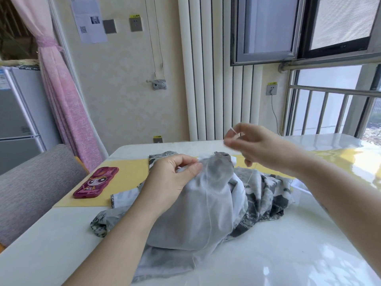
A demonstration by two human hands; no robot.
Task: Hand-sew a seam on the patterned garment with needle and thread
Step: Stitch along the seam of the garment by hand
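The grey and white patterned garment (266, 201) lies bunched on the white table (288, 254), its pale inside face turned up. My left hand (173, 180) pinches a raised fold of the fabric near its top edge. Above and to the right of that fold, my right hand (255, 145) is lifted off the cloth and pinches the needle (233, 131) between thumb and fingers. A thin white thread (208, 195) runs down over the pale fabric.
A pink phone (95, 182) in a cartoon case lies on a yellow mat (127, 178) at the table's left. A grey sofa arm (31, 186) stands left of the table. A radiator, wall sockets and a window railing (329, 112) are behind.
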